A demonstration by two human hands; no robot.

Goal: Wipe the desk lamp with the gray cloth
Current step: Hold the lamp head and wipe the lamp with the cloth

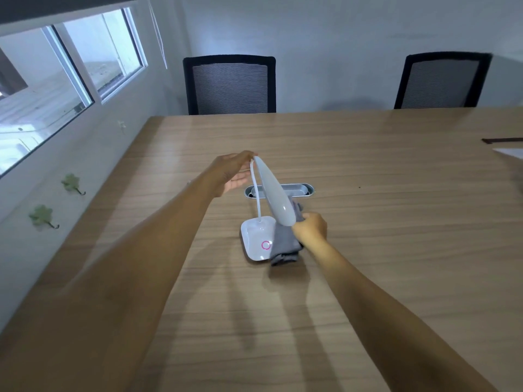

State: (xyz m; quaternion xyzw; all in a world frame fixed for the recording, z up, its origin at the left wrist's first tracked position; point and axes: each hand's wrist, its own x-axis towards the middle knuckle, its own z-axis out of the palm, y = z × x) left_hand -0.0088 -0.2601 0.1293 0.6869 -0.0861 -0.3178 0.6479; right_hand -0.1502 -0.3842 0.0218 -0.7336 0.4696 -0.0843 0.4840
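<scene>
A white desk lamp [276,196] stands on the wooden table [368,250], its square base [256,239] bearing a pink ring button. A thin bent neck rises to a long oval head that slopes down towards me. My left hand [233,172] touches the top of the lamp where neck and head meet, fingers partly spread. My right hand [310,229] grips the gray cloth [284,244] at the lower tip of the lamp head. The cloth hangs down over the right side of the base.
A metal cable slot [300,190] is set in the table just behind the lamp. Two black mesh chairs [229,84] [441,80] stand at the far edge. A white sheet [509,152] lies at the right edge. A wall with windows runs along the left.
</scene>
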